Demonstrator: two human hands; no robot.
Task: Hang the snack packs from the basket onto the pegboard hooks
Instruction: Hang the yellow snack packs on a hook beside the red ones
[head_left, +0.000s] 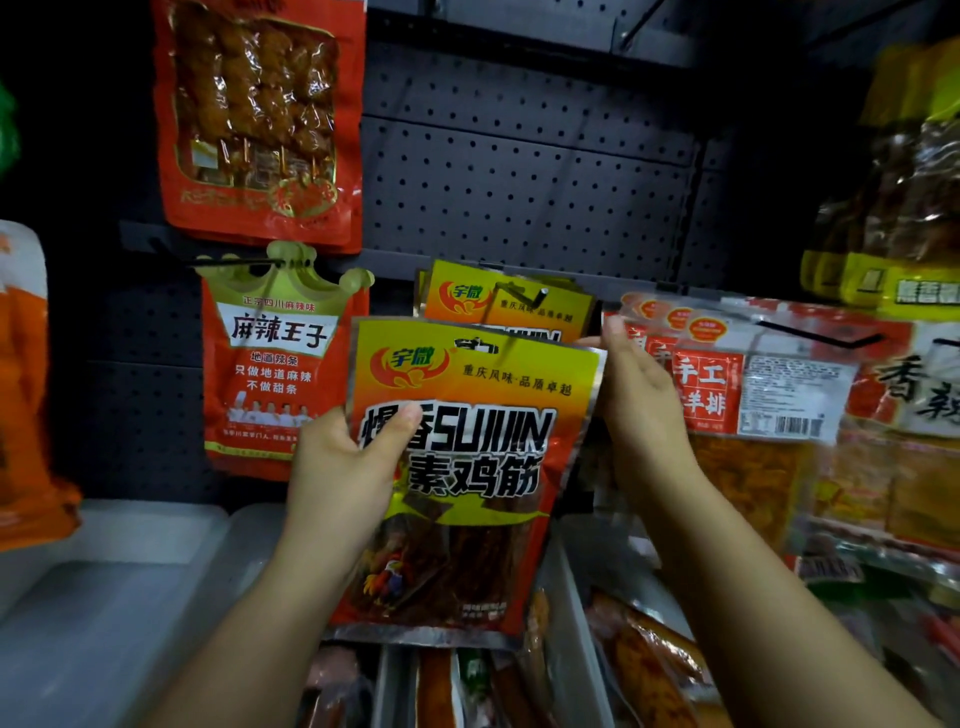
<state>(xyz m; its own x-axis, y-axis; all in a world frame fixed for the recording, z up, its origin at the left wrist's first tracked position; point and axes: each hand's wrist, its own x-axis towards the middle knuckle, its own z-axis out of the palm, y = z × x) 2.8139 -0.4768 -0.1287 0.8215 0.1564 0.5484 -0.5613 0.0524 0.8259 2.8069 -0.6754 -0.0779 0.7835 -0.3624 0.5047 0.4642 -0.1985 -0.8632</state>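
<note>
At frame centre, the left hand (340, 467) pinches the yellow snack pack (467, 467) by its left edge, the right hand (636, 400) steadies its right edge, fingers hidden behind it, grip unclear.

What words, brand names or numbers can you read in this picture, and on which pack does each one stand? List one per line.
"宇微", "重庆风味·品质卓越", "SU", "素鸡筋": yellow and red pack, gripped by the left hand and right hand.
"宇微": same kind of pack hanging behind.
"麻辣王子", "正宗四川麻辣味", "地道辣条", "只做地道麻辣 不做甜条": crown-topped red pack.
"手工": clear pack with red label.
Barcode digits, small print: too blurred to read.
</note>
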